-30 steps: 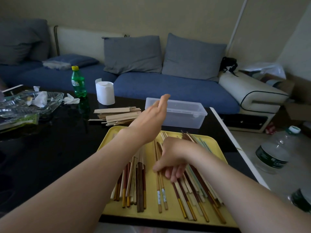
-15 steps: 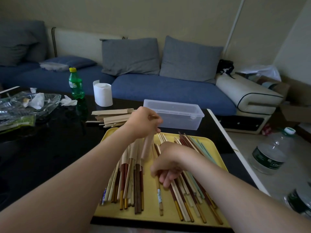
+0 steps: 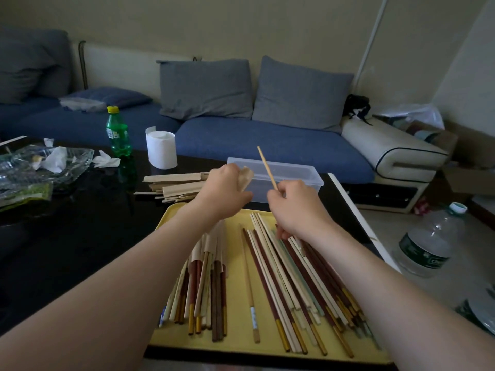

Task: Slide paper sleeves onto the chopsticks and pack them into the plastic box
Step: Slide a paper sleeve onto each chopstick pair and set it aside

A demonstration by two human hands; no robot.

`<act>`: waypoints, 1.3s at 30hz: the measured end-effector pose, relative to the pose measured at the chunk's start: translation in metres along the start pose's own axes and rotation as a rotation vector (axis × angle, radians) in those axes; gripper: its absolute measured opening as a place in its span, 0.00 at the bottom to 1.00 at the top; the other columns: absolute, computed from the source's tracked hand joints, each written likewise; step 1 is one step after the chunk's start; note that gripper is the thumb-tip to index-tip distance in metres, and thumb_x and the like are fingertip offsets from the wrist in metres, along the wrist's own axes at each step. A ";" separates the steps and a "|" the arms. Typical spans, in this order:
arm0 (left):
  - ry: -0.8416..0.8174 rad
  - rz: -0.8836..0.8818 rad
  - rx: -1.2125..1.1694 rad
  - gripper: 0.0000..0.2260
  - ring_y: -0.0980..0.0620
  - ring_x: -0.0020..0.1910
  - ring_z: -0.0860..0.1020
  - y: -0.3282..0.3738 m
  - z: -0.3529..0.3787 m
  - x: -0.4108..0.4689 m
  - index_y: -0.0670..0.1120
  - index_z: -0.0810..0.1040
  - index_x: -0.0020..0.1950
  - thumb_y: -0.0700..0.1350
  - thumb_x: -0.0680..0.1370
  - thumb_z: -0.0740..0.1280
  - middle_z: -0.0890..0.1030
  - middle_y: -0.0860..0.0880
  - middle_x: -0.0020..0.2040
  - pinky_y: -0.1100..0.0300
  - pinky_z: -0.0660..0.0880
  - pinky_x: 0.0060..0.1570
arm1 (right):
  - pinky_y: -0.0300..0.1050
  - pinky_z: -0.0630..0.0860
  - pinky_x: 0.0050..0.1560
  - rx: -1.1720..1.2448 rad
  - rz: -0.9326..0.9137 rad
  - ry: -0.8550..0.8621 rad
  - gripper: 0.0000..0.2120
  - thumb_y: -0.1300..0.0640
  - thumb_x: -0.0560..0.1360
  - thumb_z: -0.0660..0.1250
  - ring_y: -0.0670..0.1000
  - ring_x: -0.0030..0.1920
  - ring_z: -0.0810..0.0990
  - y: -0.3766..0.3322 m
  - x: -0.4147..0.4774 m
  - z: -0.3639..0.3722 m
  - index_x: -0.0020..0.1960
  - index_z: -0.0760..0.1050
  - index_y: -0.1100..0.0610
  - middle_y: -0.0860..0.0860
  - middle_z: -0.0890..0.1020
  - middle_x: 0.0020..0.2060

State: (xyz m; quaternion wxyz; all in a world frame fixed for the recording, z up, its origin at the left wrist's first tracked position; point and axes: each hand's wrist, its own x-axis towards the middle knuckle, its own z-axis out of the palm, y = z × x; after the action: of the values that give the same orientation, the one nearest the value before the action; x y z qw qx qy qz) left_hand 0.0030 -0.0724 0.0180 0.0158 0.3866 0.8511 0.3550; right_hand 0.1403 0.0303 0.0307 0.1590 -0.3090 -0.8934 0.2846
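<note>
**Sleeve and stick about to meet**

The left hand [image 3: 223, 192] pinches a paper sleeve [image 3: 245, 175]; the right hand [image 3: 296, 207] grips one chopstick [image 3: 267, 167], tip raised before the empty plastic box [image 3: 297, 175]. A misaligned tip could crumple or tear the sleeve's mouth.

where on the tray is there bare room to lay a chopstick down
A bare yellow strip of the tray runs between the sleeved bundle and the loose chopsticks, holding one lone chopstick. The tray's right half is crowded.
</note>
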 end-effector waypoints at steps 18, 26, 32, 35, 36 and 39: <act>-0.019 0.172 0.303 0.17 0.54 0.32 0.71 -0.009 -0.005 -0.003 0.53 0.63 0.35 0.46 0.77 0.70 0.70 0.52 0.36 0.66 0.64 0.30 | 0.45 0.68 0.34 -0.248 0.188 0.076 0.18 0.42 0.86 0.57 0.51 0.39 0.77 0.015 0.002 -0.010 0.49 0.72 0.55 0.52 0.77 0.41; -0.058 0.199 0.399 0.08 0.55 0.33 0.73 -0.010 -0.004 -0.003 0.49 0.71 0.45 0.48 0.78 0.70 0.71 0.54 0.38 0.65 0.66 0.30 | 0.44 0.65 0.33 -0.280 0.214 0.105 0.19 0.43 0.85 0.57 0.50 0.38 0.77 0.016 0.004 -0.012 0.51 0.76 0.57 0.52 0.78 0.42; -0.137 0.292 0.560 0.15 0.51 0.46 0.76 -0.009 -0.004 -0.004 0.47 0.78 0.65 0.49 0.80 0.68 0.76 0.49 0.52 0.59 0.77 0.39 | 0.43 0.63 0.32 -0.339 0.157 0.092 0.16 0.43 0.84 0.61 0.48 0.38 0.71 0.021 0.004 -0.012 0.55 0.72 0.56 0.50 0.72 0.41; -0.243 0.357 0.629 0.14 0.50 0.55 0.78 -0.005 0.000 -0.005 0.51 0.76 0.67 0.53 0.83 0.68 0.79 0.49 0.60 0.53 0.82 0.54 | 0.42 0.64 0.30 -0.346 0.060 0.089 0.14 0.44 0.82 0.64 0.49 0.39 0.75 0.023 0.003 -0.008 0.52 0.73 0.56 0.49 0.74 0.40; -0.259 0.371 0.653 0.14 0.50 0.56 0.79 -0.003 0.001 -0.005 0.52 0.77 0.65 0.55 0.82 0.69 0.79 0.50 0.59 0.53 0.82 0.54 | 0.41 0.64 0.30 -0.338 0.021 0.083 0.14 0.45 0.82 0.65 0.50 0.40 0.77 0.023 0.003 -0.005 0.52 0.73 0.56 0.49 0.75 0.40; -0.328 0.353 0.681 0.18 0.51 0.54 0.78 0.002 0.004 -0.002 0.53 0.77 0.65 0.58 0.79 0.72 0.78 0.53 0.53 0.53 0.81 0.53 | 0.40 0.67 0.32 -0.278 -0.080 0.073 0.12 0.47 0.82 0.67 0.52 0.44 0.80 0.019 0.002 0.004 0.57 0.73 0.55 0.51 0.79 0.44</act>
State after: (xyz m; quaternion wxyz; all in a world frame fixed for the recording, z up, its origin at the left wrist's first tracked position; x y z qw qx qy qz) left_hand 0.0065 -0.0705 0.0156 -0.0385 0.5612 0.8266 -0.0159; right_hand 0.1455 0.0423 0.0161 0.1581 -0.3025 -0.9295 0.1400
